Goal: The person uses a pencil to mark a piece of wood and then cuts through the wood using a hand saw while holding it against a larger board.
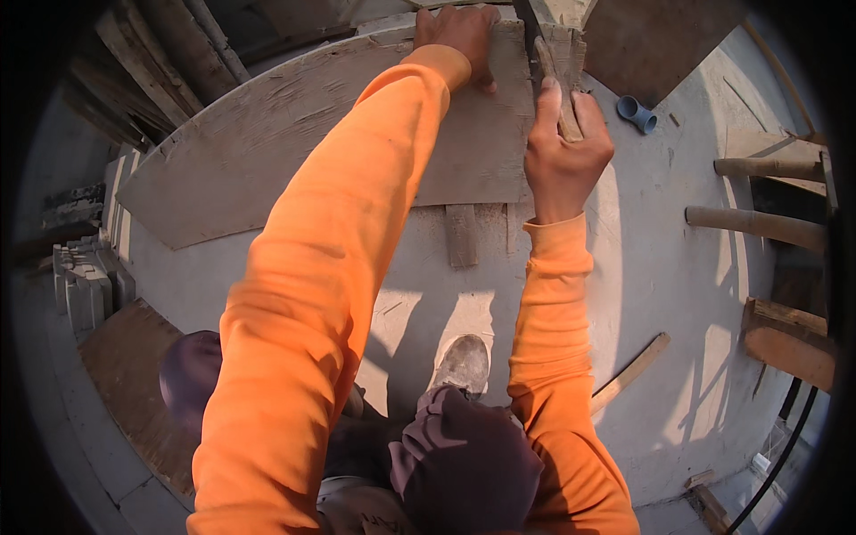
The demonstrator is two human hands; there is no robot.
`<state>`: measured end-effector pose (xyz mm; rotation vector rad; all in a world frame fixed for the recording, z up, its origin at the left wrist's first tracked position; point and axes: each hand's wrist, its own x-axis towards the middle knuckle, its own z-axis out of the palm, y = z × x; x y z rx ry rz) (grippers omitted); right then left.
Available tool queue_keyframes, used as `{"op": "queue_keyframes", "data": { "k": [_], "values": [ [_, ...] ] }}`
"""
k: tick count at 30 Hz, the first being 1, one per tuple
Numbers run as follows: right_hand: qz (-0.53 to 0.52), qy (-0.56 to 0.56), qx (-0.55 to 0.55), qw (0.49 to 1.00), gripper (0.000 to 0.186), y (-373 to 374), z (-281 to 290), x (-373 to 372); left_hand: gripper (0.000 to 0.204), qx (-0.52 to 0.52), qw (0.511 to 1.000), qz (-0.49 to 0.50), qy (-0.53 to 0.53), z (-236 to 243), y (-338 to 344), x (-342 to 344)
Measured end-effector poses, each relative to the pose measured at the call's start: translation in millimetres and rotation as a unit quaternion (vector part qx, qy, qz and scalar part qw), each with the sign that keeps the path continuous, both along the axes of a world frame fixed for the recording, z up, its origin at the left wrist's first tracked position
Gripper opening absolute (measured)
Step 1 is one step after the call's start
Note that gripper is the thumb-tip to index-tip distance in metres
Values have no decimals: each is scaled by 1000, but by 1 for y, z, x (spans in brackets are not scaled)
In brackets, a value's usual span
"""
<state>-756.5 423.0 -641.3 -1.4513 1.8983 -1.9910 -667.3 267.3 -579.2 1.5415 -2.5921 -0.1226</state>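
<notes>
A large plywood panel with a curved far edge and a rough, splintered face lies in front of me. My left hand rests on its far right part, fingers spread at the far edge and thumb apart. Beside the panel's right end, my right hand is closed round the worn wooden handle of what looks like a handsaw, thumb along the top. Its dark blade runs away from me along the panel's end; the tip is out of view. A short wooden piece sticks out from under the panel's near edge.
Planks lean at the far left. A blue-grey pipe fitting lies right of my right hand, near a brown board. A wood strip lies on the concrete floor. Round poles jut in from the right. My shoe stands below.
</notes>
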Motion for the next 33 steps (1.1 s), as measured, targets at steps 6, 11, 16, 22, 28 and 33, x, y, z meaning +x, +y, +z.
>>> {"op": "queue_keyframes", "data": {
  "k": [6, 11, 16, 22, 28, 33],
  "values": [
    [-71, 55, 140, 986, 15, 210, -77, 40, 76, -7, 999, 18, 25, -13, -27, 10],
    [-39, 21, 34, 998, 14, 73, -47, 15, 82, -48, 998, -7, 33, 4, 4, 8],
    [1, 9, -10, 1000, 18, 5, -7, 5, 82, -79, 996, -12, 43, -17, 3, 12],
    [-76, 76, 140, 984, 16, 230, -92, 43, 79, -5, 1000, 8, 25, -12, -26, 8],
    [0, 5, -31, 1000, 20, -14, -4, -3, 78, -2, 999, -17, 30, 4, 7, 4],
    [-39, 16, 39, 998, 19, 91, -48, 15, 80, 22, 1000, 2, 13, -5, -16, 3]
  ]
}}
